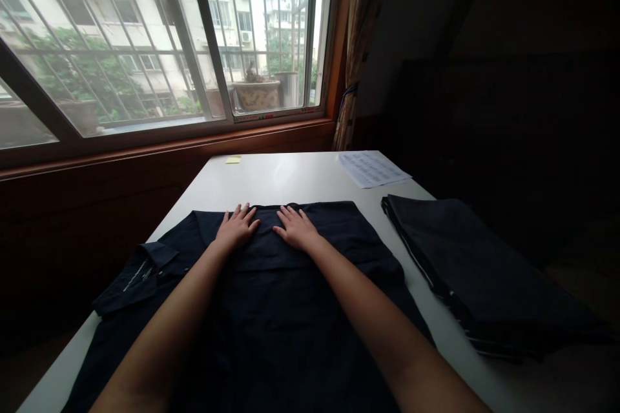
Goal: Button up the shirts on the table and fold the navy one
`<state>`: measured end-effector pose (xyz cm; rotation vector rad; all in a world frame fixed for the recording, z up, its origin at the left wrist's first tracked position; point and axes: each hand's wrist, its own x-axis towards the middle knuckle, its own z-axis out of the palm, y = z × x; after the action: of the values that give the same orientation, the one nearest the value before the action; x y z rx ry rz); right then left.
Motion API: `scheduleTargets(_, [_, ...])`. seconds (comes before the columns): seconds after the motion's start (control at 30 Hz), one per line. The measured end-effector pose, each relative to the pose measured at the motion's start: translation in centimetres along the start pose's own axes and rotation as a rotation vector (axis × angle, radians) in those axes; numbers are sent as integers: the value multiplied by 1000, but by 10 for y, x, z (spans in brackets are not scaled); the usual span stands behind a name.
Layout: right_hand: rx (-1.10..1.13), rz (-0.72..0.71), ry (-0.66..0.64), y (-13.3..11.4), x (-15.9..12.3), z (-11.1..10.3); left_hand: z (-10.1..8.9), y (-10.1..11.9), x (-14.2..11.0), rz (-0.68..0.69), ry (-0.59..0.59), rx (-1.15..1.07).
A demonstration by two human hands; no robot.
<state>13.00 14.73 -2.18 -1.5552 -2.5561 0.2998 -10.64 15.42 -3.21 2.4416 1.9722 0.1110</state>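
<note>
A dark navy shirt (271,310) lies spread across the white table (290,177), its collar (145,264) pointing left. My left hand (236,227) rests flat on the shirt's far part, fingers stretched out. Close beside it my right hand (296,227) also lies flat on the cloth with its fingers extended. Both hands press on the fabric near its far edge and hold nothing.
A stack of dark folded garments (475,271) sits at the table's right side. A printed sheet of paper (371,168) lies at the far right corner, a yellow sticky note (233,159) at the far edge. A window and curtain stand behind.
</note>
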Motion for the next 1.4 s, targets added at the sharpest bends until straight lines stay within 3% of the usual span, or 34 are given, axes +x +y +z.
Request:
scheduleTargets(0.47, [-116,286,12,128,-35,-21,-4,-3,12,-57,-62,-25])
scheduleTargets(0.83, [-210,482,102,172,-71,-32,-8,0,12,-73,-80,-33])
scheduleTargets(1.0, [-301,495,241,165,-84,-45,-18,7,6,-75,-33,-45])
scheduleTargets(1.13, [-270,415,303,127,-76,-43,-22,34,-2,-27,67,-37])
scheduleTargets(1.3, [-119,159,104,70,-58,-20,-9,67,-8,65,30,-25])
scheduleTargets(1.4, [-100,129,42,65,-55,-12,-4,67,-7,46,-1,-33])
